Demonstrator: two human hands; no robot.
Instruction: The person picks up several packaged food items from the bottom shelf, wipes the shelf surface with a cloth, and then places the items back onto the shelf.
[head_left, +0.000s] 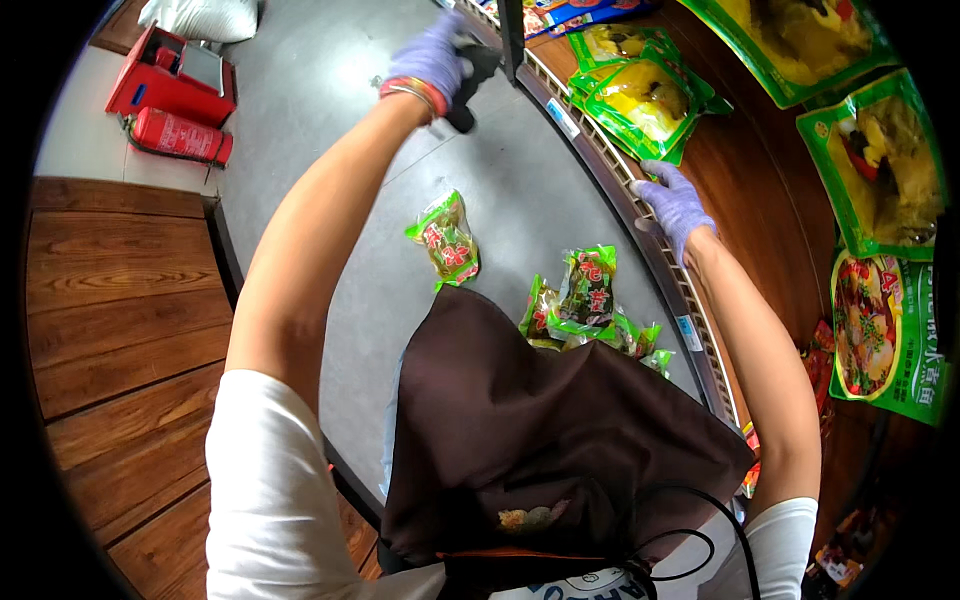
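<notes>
My left hand (429, 60), in a lilac knit glove, reaches over the grey surface near the dark post; a black object (474, 82) shows beside its fingers, and I cannot tell whether it is held. My right hand (673, 202), gloved alike, touches the wire edge of the wooden shelf, just below a stack of green and yellow food packets (643, 97). No object shows in its fingers. A small green plastic food packet (448, 241) lies on the grey surface. More small packets (587, 292) are piled beside my dark apron, which hides part of them.
A red fire extinguisher (180, 136) and a red box (169, 82) stand at the upper left, near a white sack (202, 16). Brown wooden panels (127, 277) lie at left. Larger green food packets (874, 161) line the right side. A dark post (511, 34) rises at the shelf edge.
</notes>
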